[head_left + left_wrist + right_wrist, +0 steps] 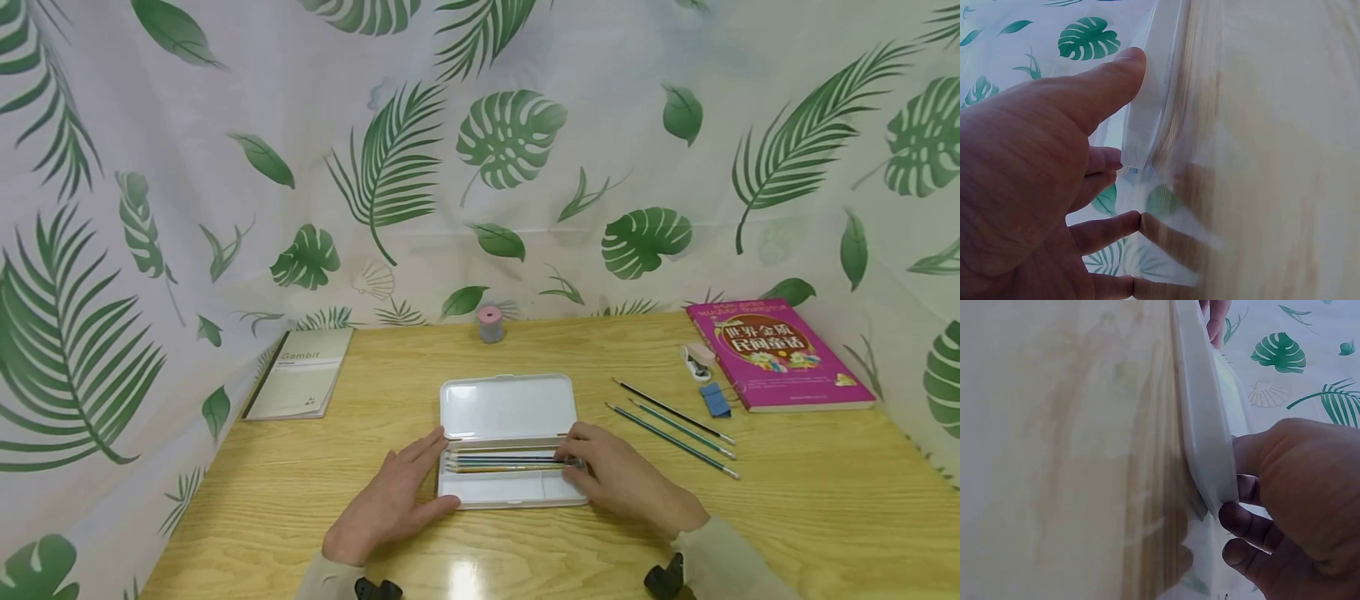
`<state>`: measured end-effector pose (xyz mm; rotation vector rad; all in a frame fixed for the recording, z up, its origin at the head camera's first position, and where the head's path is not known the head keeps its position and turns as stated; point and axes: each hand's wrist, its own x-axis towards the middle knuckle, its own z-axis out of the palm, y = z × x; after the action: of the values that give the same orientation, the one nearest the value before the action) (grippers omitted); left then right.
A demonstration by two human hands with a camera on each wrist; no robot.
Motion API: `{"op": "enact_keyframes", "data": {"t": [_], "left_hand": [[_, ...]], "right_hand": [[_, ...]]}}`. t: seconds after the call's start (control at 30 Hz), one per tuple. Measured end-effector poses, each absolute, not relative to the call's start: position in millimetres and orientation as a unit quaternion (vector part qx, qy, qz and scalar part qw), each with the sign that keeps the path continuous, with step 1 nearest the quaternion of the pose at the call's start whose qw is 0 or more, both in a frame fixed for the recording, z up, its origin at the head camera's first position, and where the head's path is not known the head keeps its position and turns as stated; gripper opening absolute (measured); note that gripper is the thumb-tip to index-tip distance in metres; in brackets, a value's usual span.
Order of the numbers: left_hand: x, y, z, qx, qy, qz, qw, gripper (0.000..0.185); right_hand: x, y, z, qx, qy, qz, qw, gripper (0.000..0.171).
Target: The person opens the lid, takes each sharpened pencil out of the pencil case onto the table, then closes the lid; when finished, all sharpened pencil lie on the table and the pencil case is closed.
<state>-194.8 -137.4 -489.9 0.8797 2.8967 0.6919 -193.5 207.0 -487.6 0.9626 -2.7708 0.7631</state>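
A white pencil case (506, 492) lies with its lid raised on the table. Several pencils (502, 459) lie side by side in its rear compartment, tips toward the left. My left hand (397, 492) is at the case's left end, fingers extended and thumb at the front left corner; the left wrist view shows this hand (1041, 150) beside the case wall. At the right end, my right hand (618, 475) has its thumb and fingers curled around the pencils' rear ends, partly hiding them. In the right wrist view, other fingertips are at the case's outer corner (1219, 481).
Three loose pencils (675, 429) lie to the right. Beyond them are a blue binder clip (716, 400), a small stapler (697, 363) and a pink book (780, 358). A notebook (303, 375) lies far left; a pink-topped grey cylinder (491, 325) stands behind the case.
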Motion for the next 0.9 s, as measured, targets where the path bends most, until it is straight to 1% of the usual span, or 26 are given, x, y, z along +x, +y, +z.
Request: {"op": "enact_keyframes", "data": {"t": [0.07, 0.37, 0.63, 0.77, 0.9], "left_hand": [[-194.6, -137.8, -490.0, 0.285, 0.932, 0.223, 0.015, 0.082], [-194.7, -138.1, -492.3, 0.29, 0.929, 0.228, 0.012, 0.081], [-194.5, -138.2, -491.7, 0.289, 0.93, 0.226, 0.013, 0.081], [-194.3, -138.1, -491.4, 0.285, 0.932, 0.223, 0.017, 0.082], [-194.2, -138.1, -490.8, 0.288, 0.931, 0.224, 0.013, 0.082]], "right_hand": [[-194.0, 207.1, -488.7, 0.317, -0.912, 0.252, 0.061, 0.012], [-193.8, 206.9, -493.7, 0.312, -0.909, 0.263, 0.085, 0.008], [-193.0, 207.7, -488.8, 0.27, -0.91, 0.314, 0.014, 0.005], [-193.7, 207.7, -487.8, 0.28, -0.91, 0.306, 0.02, 0.005], [-194.7, 206.3, -487.7, 0.285, -0.911, 0.296, 0.03, 0.009]]}}
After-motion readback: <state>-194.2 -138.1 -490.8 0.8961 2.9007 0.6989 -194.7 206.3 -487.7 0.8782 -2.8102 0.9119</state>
